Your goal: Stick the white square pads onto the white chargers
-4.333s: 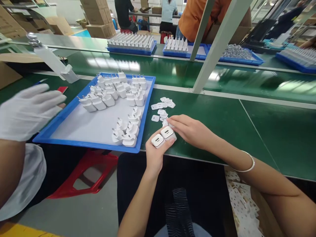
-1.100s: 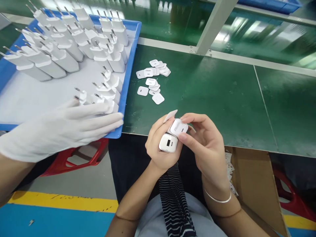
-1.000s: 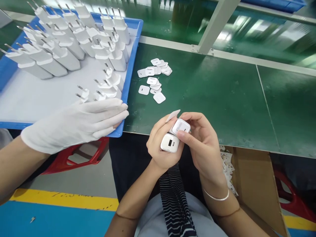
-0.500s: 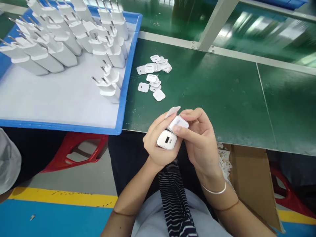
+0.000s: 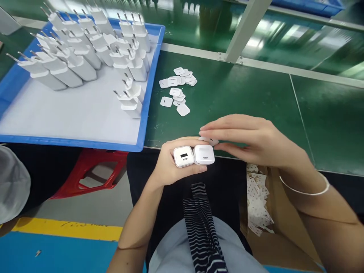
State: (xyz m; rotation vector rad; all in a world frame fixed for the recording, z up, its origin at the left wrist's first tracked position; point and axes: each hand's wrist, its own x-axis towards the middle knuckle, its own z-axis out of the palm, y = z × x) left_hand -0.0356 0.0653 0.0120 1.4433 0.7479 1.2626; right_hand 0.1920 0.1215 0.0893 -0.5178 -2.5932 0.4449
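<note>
The left hand [image 5: 170,167] has its grip closed around two white chargers [image 5: 193,155], held side by side just off the near edge of the green desk [image 5: 256,102], their port faces turned up. The one on the left shows a dark port opening; the one on the right looks covered by a white sticker, though its face is too pale to be sure. The right hand [image 5: 250,138] hovers flat just behind them, fingers stretched out and together, holding nothing that I can see; its fingertips [image 5: 207,133] sit right above the right-hand charger. A thin bangle [image 5: 307,187] circles that wrist.

On the desk, beyond the hands, lies a loose scatter of small white stickers [image 5: 178,91]. To the left of them a blue tray [image 5: 142,132] carries rows of white chargers [image 5: 85,53] with their prongs up, and two more near its right wall. Below the desk edge, on the right, an open cardboard box [image 5: 284,227] holds sheets of sticker backing [image 5: 257,204].
</note>
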